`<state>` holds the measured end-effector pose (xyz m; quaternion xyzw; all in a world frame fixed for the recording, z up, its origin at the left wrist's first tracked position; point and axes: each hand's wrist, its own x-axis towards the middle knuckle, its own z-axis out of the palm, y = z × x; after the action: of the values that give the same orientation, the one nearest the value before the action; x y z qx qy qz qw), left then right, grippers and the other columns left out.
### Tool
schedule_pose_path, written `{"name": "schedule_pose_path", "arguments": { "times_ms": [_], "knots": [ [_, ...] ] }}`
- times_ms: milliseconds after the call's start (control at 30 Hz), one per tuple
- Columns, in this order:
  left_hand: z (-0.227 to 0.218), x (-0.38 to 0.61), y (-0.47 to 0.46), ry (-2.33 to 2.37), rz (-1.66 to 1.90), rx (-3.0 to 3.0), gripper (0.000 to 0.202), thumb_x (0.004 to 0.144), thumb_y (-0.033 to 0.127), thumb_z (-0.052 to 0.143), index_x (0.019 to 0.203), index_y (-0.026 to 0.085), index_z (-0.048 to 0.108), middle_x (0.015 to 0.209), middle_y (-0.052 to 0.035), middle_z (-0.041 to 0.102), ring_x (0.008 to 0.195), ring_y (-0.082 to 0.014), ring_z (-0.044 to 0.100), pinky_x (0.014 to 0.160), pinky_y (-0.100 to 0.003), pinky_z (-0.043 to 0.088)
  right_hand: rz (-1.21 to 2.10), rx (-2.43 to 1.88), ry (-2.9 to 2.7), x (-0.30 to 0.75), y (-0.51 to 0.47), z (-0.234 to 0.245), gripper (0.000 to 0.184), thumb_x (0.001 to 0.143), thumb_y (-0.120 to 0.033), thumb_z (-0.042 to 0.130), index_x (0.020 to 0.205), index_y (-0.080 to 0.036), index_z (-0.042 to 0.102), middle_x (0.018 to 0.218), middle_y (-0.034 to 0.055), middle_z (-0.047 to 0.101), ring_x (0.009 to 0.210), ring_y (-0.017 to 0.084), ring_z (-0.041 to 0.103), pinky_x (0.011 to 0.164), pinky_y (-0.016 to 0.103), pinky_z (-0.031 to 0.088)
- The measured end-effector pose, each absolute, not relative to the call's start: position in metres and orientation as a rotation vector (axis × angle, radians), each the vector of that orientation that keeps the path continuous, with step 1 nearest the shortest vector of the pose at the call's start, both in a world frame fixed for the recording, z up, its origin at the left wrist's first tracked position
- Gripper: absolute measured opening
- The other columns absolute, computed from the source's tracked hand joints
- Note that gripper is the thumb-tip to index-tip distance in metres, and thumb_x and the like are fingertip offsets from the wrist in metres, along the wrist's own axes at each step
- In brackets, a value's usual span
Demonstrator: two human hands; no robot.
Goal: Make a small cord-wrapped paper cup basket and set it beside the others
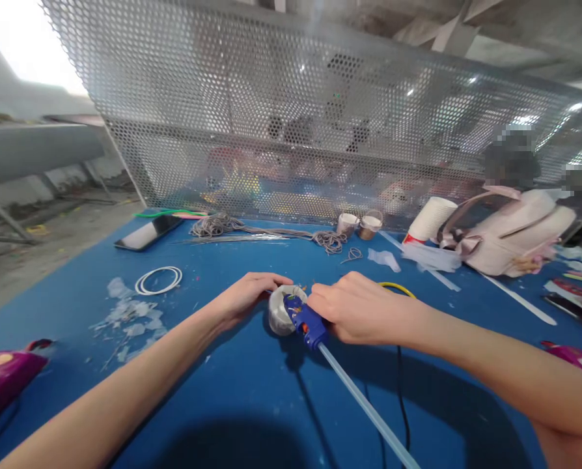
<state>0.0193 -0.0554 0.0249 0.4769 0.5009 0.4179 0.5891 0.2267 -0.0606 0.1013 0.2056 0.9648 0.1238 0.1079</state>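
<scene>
My right hand (pixel 352 306) is closed around a blue hot glue gun (pixel 312 327), with a long translucent glue stick (pixel 364 404) running out of its rear toward me. The gun's front end lies over the opening of a small round grey-white cup (pixel 280 312). At the cup's left side my left hand (pixel 252 293) grips it, with the fingers bent behind its far edge and partly hidden. The glue gun's nozzle is hard to make out against the cup.
On the blue table (pixel 232 417) lie glue scraps (pixel 137 319), a white cord ring (pixel 159 280), a phone (pixel 149 232) and grey cord (pixel 217 225). Two small cups (pixel 369 226), stacked paper cups (pixel 430 221) and a pink backpack (pixel 510 228) stand before a perforated metal screen (pixel 252 111). A magenta glue gun (pixel 10 378) lies left.
</scene>
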Motion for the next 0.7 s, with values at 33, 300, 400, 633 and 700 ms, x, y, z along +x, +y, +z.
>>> {"name": "schedule_pose_path", "arguments": {
  "times_ms": [33, 300, 400, 633, 700],
  "knots": [
    [0.025, 0.02, -0.056, 1.161, 0.973, 1.116, 0.026, 0.058, 0.015, 0.055, 0.074, 0.016, 0.075, 0.093, -0.0074, 0.074, 0.09, -0.0235, 0.061, 0.084, -0.033, 0.043, 0.386, 0.587, 2.841, 0.226, -0.06, 0.101, 0.013, 0.083, -0.015, 0.046, 0.09, -0.015, 0.056, 0.085, 0.0056, 0.064, 0.057, 0.015, 0.057, 0.046, 0.031, 0.014],
    [0.024, 0.021, -0.057, 1.152, 0.97, 1.118, 0.024, 0.059, 0.017, 0.057, 0.075, 0.015, 0.075, 0.091, -0.0077, 0.074, 0.086, -0.0215, 0.061, 0.083, -0.032, 0.043, 0.494, 0.542, 2.857, 0.229, -0.061, 0.093, 0.014, 0.081, -0.011, 0.046, 0.091, -0.013, 0.055, 0.081, 0.0062, 0.062, 0.055, 0.015, 0.056, 0.045, 0.031, 0.012],
    [0.023, 0.02, -0.056, 1.142, 0.966, 1.111, 0.025, 0.059, 0.016, 0.057, 0.076, 0.015, 0.075, 0.091, -0.0081, 0.074, 0.085, -0.022, 0.061, 0.083, -0.032, 0.043, 0.518, 0.549, 2.863, 0.231, -0.062, 0.09, 0.016, 0.08, -0.009, 0.046, 0.091, -0.012, 0.055, 0.082, 0.007, 0.061, 0.055, 0.015, 0.055, 0.046, 0.03, 0.014],
    [0.024, 0.021, -0.056, 1.129, 0.962, 1.108, 0.025, 0.059, 0.016, 0.057, 0.077, 0.015, 0.075, 0.09, -0.0087, 0.074, 0.085, -0.0223, 0.062, 0.082, -0.033, 0.044, 0.531, 0.547, 2.878, 0.229, -0.064, 0.09, 0.017, 0.08, -0.008, 0.044, 0.091, -0.012, 0.055, 0.079, 0.0067, 0.061, 0.054, 0.015, 0.055, 0.045, 0.031, 0.013],
    [0.025, 0.021, -0.056, 1.135, 0.963, 1.114, 0.025, 0.059, 0.016, 0.056, 0.077, 0.014, 0.075, 0.09, -0.009, 0.074, 0.085, -0.0229, 0.062, 0.082, -0.033, 0.044, 0.542, 0.549, 2.865, 0.228, -0.064, 0.091, 0.017, 0.079, -0.007, 0.043, 0.089, -0.013, 0.055, 0.078, 0.0065, 0.061, 0.053, 0.015, 0.055, 0.044, 0.032, 0.012]
  ]
}}
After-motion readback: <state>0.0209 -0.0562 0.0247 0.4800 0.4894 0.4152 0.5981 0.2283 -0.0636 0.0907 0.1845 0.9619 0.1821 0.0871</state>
